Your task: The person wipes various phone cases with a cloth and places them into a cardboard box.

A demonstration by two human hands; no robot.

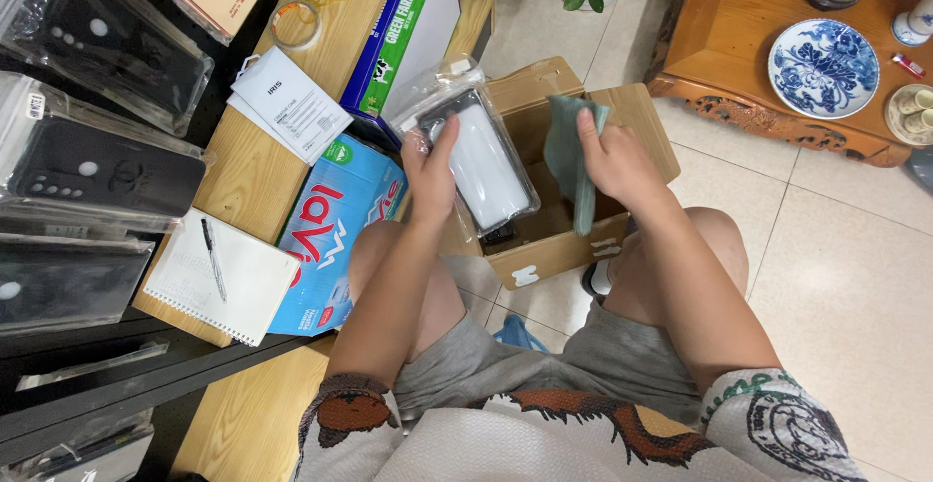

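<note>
Wooden tabletop (255, 176) ran along the left, lined with black phone cases in clear sleeves (92, 166), probably laid flat so each could be seen. A spiral notepad (233, 278) with a pen (214, 258) lay at its edge, beside a blue carton (340, 229). Over the tiled floor sat an open cardboard box (554, 239), flaps spread. The left hand (431, 176) held a white phone case in a clear plastic bag (481, 156) above the box, fingers (439, 142) curled shut around its lower edge, tilting it up as if for wiping. The right hand (617, 161) gripped a grey-green cloth (573, 152), fingers closed into its folds, just beside the bag.
</note>
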